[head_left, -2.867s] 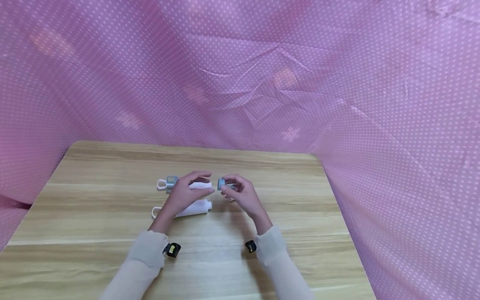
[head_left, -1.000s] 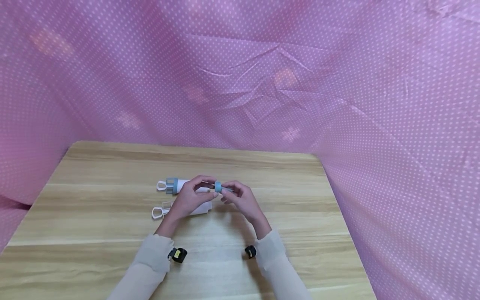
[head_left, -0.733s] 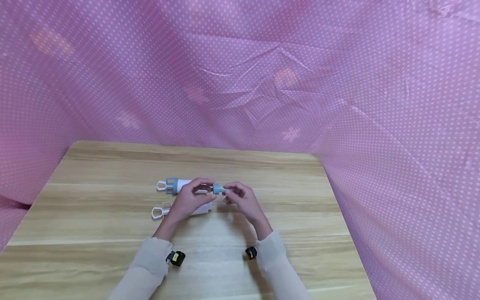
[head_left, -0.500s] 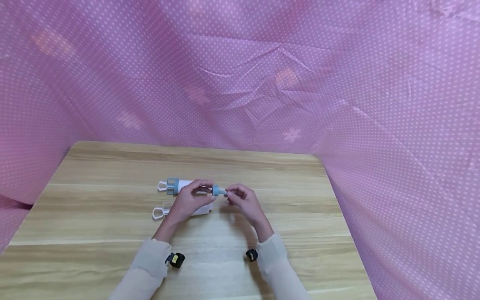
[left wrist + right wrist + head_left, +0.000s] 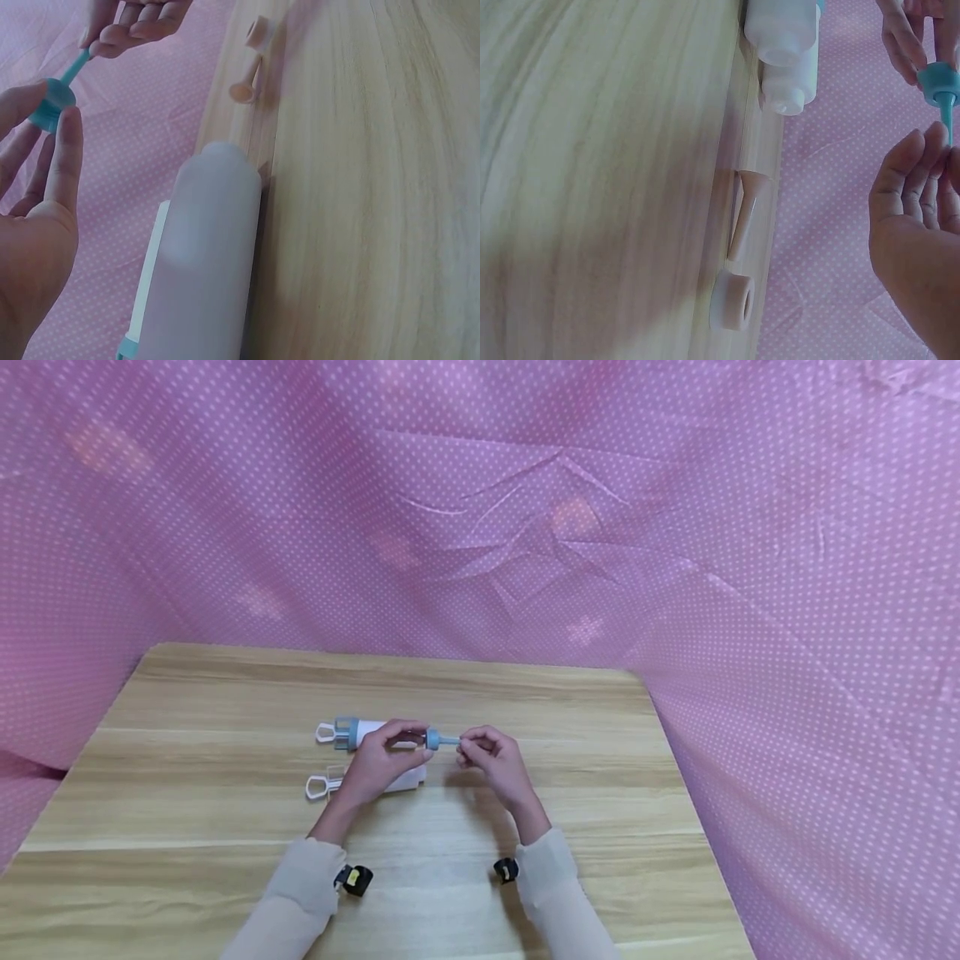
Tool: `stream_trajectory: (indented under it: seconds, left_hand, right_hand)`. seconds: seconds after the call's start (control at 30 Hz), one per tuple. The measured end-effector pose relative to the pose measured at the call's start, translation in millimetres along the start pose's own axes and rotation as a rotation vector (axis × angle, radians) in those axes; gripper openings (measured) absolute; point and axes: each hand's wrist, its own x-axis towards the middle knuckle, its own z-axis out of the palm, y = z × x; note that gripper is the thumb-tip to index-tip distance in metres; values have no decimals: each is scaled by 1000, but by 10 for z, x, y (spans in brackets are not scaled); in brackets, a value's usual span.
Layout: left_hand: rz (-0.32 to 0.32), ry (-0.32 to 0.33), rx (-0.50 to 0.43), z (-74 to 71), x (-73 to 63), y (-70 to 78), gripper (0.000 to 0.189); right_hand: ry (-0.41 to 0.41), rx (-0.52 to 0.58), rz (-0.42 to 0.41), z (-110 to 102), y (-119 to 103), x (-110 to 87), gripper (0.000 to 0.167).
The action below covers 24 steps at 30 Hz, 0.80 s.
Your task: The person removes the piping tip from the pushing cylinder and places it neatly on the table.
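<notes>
My left hand (image 5: 372, 764) pinches a teal screw cap (image 5: 51, 106) between thumb and fingers, above the table. A slim teal nozzle (image 5: 946, 116) sticks out of the cap towards the right. At its far tip, my right hand (image 5: 497, 766) pinches it with thumb and forefinger. Below the left hand lie two white squeeze bottles on their sides, the far bottle (image 5: 367, 729) with a blue section and the near bottle (image 5: 403, 779) all pale; both mouths point right. White loops stand at their left ends. The left hand and wrist partly cover both bottles in the head view.
A beige flared nozzle (image 5: 245, 82) and a beige ring cap (image 5: 733, 300) lie apart on the wooden table (image 5: 570, 793), past the bottle mouths. Pink dotted cloth (image 5: 480, 527) hangs round the table's back and sides.
The right hand alone held the cap at first, with the left hand apart. The left hand has since taken the cap, and the right fingers have drawn rightward to the nozzle's tip, exposing more of it.
</notes>
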Motion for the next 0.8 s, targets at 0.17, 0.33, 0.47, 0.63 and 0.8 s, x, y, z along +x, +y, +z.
stream_trajectory:
  seconds: [0.17,0.33,0.47,0.63,0.8]
  left_hand:
    - [-22,14,-16,19,11,12,45]
    - [-23,16,-15,46,33,27,43]
    - [-30,25,0,63,42,48,43]
    - [-19,24,-17,64,36,50,43]
    - [-16,25,-13,61,24,28,41]
  right_hand:
    - [5,12,1,-14,3,10,19]
    - [20,-9,8,-11,-15,25,17]
    - [18,-2,6,-3,-31,38,18]
    - [12,-8,-2,3,-42,57,19]
    - [11,-15,-2,11,-40,73,18]
